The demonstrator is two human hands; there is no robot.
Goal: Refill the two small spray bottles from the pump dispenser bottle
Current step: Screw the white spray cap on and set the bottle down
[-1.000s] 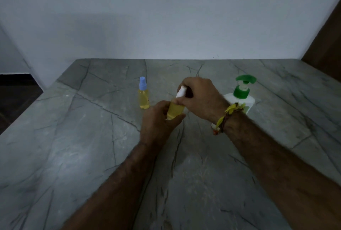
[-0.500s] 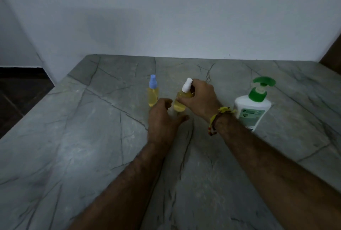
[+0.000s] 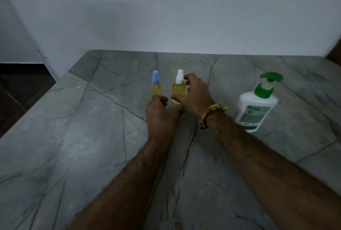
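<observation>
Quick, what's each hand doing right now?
Left hand: loosely curled, holding nothing.
Right hand: open beside the white-capped spray bottle, not gripping it.

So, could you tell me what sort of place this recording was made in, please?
Probably a home, perhaps a kitchen or utility counter, though that is uncertain: a grey veined stone slab against a plain white wall, holding a pump dispenser bottle and two small spray bottles.
</observation>
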